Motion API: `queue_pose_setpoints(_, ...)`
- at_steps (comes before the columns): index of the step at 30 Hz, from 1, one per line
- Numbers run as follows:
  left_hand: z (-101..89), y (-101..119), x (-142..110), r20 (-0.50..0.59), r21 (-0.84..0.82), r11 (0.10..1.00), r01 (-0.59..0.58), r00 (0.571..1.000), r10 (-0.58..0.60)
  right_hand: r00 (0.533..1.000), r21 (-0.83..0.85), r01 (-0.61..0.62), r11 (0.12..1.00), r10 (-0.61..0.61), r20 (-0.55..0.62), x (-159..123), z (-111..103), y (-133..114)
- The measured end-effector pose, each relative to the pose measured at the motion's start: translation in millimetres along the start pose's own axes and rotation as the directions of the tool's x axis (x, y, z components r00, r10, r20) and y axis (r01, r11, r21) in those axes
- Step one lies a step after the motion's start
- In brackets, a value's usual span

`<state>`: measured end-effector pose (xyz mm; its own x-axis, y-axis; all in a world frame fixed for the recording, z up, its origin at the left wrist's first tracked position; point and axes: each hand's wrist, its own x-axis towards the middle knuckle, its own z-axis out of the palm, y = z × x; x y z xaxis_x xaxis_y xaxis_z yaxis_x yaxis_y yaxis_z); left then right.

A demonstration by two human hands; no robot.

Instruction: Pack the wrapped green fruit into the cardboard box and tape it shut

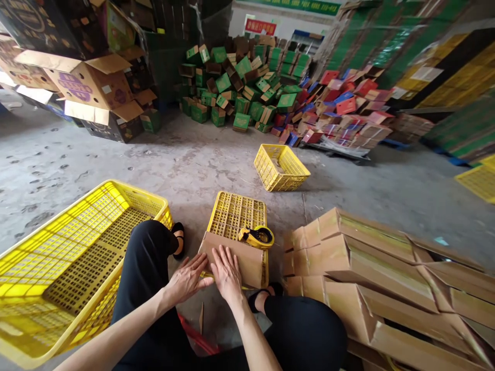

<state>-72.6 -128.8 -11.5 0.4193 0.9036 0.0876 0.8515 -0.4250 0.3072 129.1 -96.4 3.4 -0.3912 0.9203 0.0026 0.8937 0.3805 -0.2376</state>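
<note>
A brown cardboard piece (pixel 247 265), perhaps a flattened box, lies on an upturned yellow crate (pixel 236 208) between my knees. My left hand (pixel 188 278) is at its left near corner, fingers stretched out. Flat on the cardboard, left of its middle, rests my right hand (pixel 226 273) with the fingers extended. Neither hand grips anything. A yellow tape dispenser (pixel 255 237) lies on the crate just beyond the cardboard's far edge. The underside of the cardboard is hidden.
At my left stands a large yellow crate (pixel 96 247); a smaller yellow crate (pixel 282 170) sits ahead. Stacked folded cardboard boxes (pixel 371 273) fill the right side. Heaped green boxes (pixel 240 87), red and blue boxes (pixel 340 108) and stacked cartons (pixel 93 82) stand farther back.
</note>
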Motion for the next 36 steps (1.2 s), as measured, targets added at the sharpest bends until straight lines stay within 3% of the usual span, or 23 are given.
queue_pose_setpoints(6, 4.3, -11.8, 26.2, -0.043, 0.041, 0.999, -0.009, 0.999, 0.010, 0.987, -0.103, -0.162, 0.981, 0.159, -0.038, -54.4, -3.8, 38.2)
queue_pose_setpoints(10, 11.6, -5.9, 49.4, -0.080, 0.049, 0.999, 0.011, 0.997, -0.007, 0.965, -0.124, -0.263, 0.957, 0.263, -0.016, -64.4, -10.2, 63.4)
queue_pose_setpoints(16, 33.9, 43.5, 76.5, -0.076, 0.065, 0.998, -0.016, 0.997, 0.021, 0.928, -0.102, -0.361, 0.927, 0.368, 0.056, -32.4, -19.7, 83.6)
queue_pose_setpoints(21, 46.3, 75.4, 82.1, -0.035, 0.096, 0.991, -0.091, 0.995, 0.095, 0.949, -0.084, -0.313, 0.946, 0.315, 0.015, -31.8, -9.0, 95.0)
queue_pose_setpoints(24, 42.9, 69.7, 79.0, -0.028, 0.071, 0.993, -0.097, 0.995, 0.099, 0.964, -0.067, -0.266, 0.962, 0.264, -0.037, -55.3, 1.0, 95.0)
queue_pose_setpoints(30, 29.6, 28.2, 66.1, -0.059, 0.070, 0.996, -0.056, 0.996, 0.060, 0.955, -0.025, -0.293, 0.956, 0.291, -0.047, -103.2, 13.3, 80.7)
queue_pose_setpoints(33, 28.0, 11.6, 55.7, -0.097, 0.068, 0.997, 0.024, 0.995, -0.017, 0.952, -0.028, -0.298, 0.954, 0.295, -0.080, -114.8, 18.7, 73.4)
queue_pose_setpoints(36, 32.4, 10.5, 43.5, -0.123, 0.055, 0.993, 0.103, 0.988, -0.095, 0.940, -0.064, -0.335, 0.940, 0.328, -0.093, -115.3, 22.5, 60.4)
